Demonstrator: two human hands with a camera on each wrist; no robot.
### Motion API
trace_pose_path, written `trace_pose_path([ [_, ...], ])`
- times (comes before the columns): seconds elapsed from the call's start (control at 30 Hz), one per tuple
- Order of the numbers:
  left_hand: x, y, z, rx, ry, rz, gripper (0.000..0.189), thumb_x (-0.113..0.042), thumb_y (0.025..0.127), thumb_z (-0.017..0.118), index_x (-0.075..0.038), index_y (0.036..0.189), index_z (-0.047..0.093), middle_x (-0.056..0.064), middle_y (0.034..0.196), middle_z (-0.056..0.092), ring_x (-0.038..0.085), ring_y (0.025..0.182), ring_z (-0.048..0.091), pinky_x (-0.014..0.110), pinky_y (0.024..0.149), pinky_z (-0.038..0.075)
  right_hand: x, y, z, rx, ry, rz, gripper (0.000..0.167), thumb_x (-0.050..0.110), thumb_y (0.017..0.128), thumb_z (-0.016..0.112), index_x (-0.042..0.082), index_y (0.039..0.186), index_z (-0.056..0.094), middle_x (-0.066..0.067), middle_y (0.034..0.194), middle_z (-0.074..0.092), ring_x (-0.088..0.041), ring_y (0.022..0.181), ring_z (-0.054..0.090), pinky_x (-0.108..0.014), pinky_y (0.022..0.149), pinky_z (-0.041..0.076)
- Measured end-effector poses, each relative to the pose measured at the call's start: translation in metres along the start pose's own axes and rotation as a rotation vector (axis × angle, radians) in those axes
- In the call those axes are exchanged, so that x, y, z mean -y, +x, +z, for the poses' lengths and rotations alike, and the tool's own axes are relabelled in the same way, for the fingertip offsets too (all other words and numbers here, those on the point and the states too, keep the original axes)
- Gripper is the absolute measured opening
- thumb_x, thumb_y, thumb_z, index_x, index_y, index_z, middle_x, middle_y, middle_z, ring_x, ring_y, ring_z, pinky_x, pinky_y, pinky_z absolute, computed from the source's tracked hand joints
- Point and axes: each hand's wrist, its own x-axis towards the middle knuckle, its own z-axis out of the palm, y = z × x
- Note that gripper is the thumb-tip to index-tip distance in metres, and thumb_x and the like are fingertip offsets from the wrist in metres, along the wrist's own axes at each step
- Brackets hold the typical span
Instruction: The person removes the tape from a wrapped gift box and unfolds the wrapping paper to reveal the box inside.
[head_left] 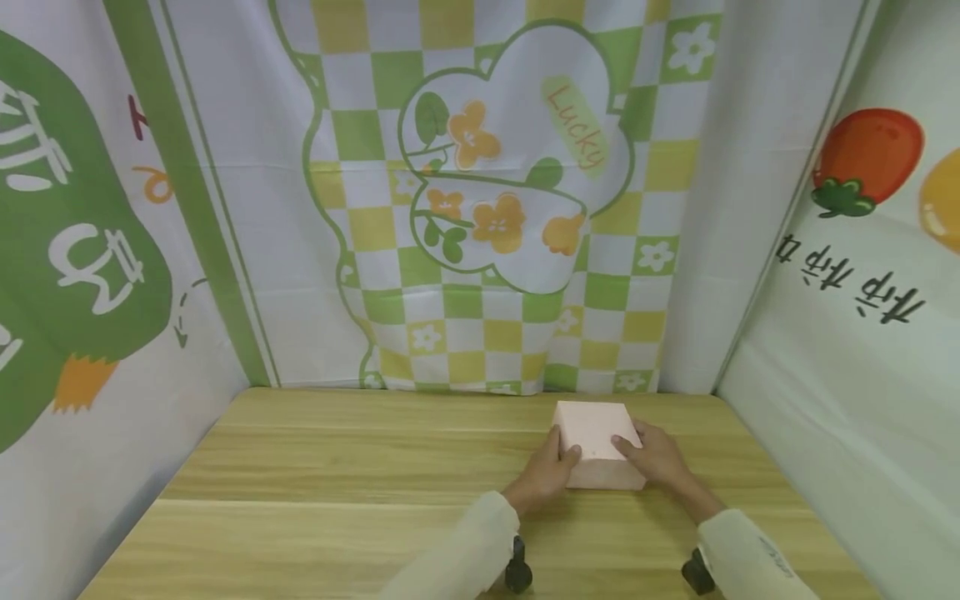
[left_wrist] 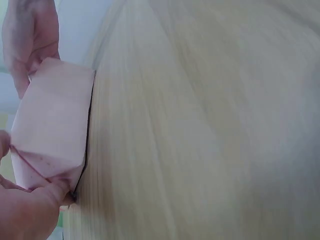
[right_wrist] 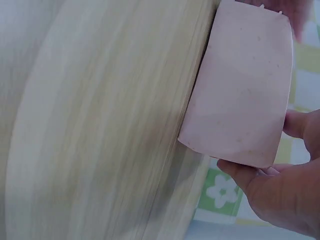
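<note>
A pale pink box (head_left: pixel 595 429) sits on the right part of the wooden table, its flat top and front side showing in the head view. My left hand (head_left: pixel 545 472) grips its left side, thumb at the front corner. On the opposite side my right hand (head_left: pixel 657 457) holds it, with the thumb over the top's right edge and the other fingers behind the side. In the left wrist view the box (left_wrist: pixel 55 112) has a creased end under the left fingers. The right wrist view shows the box's plain long side (right_wrist: pixel 240 85) close against the tabletop.
The wood-grain table (head_left: pixel 337 500) reaches back to a checked green and yellow curtain (head_left: pixel 495 333). Printed cloth walls stand at the left (head_left: pixel 202 350) and right (head_left: pixel 840 400). A dark wrist strap (head_left: pixel 517 567) is on the left sleeve, another (head_left: pixel 697 572) on the right.
</note>
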Motion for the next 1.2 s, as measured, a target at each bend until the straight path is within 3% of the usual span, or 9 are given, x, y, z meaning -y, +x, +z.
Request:
trace_pose_path([
  [0.23, 0.012, -0.011, -0.031, 0.078, -0.015, 0.021, 0.068, -0.030, 0.105, 0.044, -0.003, 0.158, 0.011, 0.020, 0.162, 0.023, 0.035, 0.147, 0.030, 0.051, 0.120, 0.027, 0.026, -0.005, 0.009, 0.142, 0.183, 0.093, 0.050, 0.022, 0.098, 0.060, -0.014, 0.132, 0.052, -0.033, 0.133, 0.055, -0.044, 0.119, 0.058, -0.052, 0.098, 0.051],
  [0.43, 0.020, -0.033, -0.068, 0.121, -0.017, -0.034, 0.072, -0.027, 0.103, 0.049, -0.005, 0.158, 0.009, 0.021, 0.161, 0.023, 0.038, 0.147, 0.029, 0.054, 0.120, 0.027, 0.048, -0.009, 0.026, 0.249, 0.353, 0.077, 0.047, 0.017, 0.097, 0.062, -0.015, 0.129, 0.053, -0.028, 0.118, 0.065, -0.023, 0.093, 0.064, -0.033, 0.079, 0.055],
  [0.53, 0.023, -0.043, -0.083, 0.133, -0.036, -0.029, 0.072, -0.023, 0.102, 0.049, -0.004, 0.158, 0.008, 0.022, 0.162, 0.021, 0.040, 0.148, 0.025, 0.055, 0.120, 0.024, 0.062, -0.012, 0.034, 0.273, 0.388, 0.082, 0.050, 0.017, 0.095, 0.064, -0.015, 0.132, 0.051, -0.029, 0.123, 0.063, -0.025, 0.099, 0.065, -0.037, 0.085, 0.056],
  [0.67, 0.030, -0.057, -0.101, 0.122, 0.003, -0.023, 0.072, -0.023, 0.102, 0.048, -0.002, 0.157, 0.008, 0.024, 0.162, 0.020, 0.040, 0.149, 0.023, 0.055, 0.121, 0.022, 0.080, -0.013, 0.046, 0.293, 0.387, 0.125, 0.056, 0.019, 0.093, 0.067, -0.015, 0.134, 0.049, -0.032, 0.131, 0.058, -0.037, 0.114, 0.063, -0.049, 0.099, 0.052],
  [0.87, 0.036, -0.072, -0.126, 0.114, 0.056, -0.056, 0.074, -0.027, 0.100, 0.048, -0.001, 0.157, 0.009, 0.026, 0.160, 0.022, 0.044, 0.147, 0.025, 0.058, 0.119, 0.025, 0.099, -0.012, 0.062, 0.283, 0.354, 0.168, 0.053, 0.023, 0.091, 0.071, -0.011, 0.129, 0.056, -0.031, 0.132, 0.058, -0.045, 0.121, 0.058, -0.054, 0.101, 0.049],
  [1.07, 0.042, -0.082, -0.143, 0.098, 0.058, -0.073, 0.075, -0.026, 0.098, 0.049, 0.001, 0.157, 0.010, 0.025, 0.161, 0.020, 0.044, 0.148, 0.022, 0.058, 0.119, 0.023, 0.113, -0.013, 0.074, 0.272, 0.333, 0.152, 0.050, 0.026, 0.089, 0.073, -0.007, 0.125, 0.062, -0.027, 0.125, 0.064, -0.039, 0.114, 0.063, -0.052, 0.099, 0.051],
  [1.2, 0.044, -0.086, -0.151, 0.087, 0.081, -0.079, 0.075, -0.026, 0.096, 0.050, 0.000, 0.156, 0.014, 0.023, 0.161, 0.023, 0.044, 0.147, 0.024, 0.059, 0.118, 0.025, 0.116, -0.014, 0.079, 0.293, 0.358, 0.161, 0.048, 0.029, 0.087, 0.074, -0.006, 0.118, 0.065, -0.017, 0.107, 0.071, -0.027, 0.097, 0.067, -0.046, 0.091, 0.056],
])
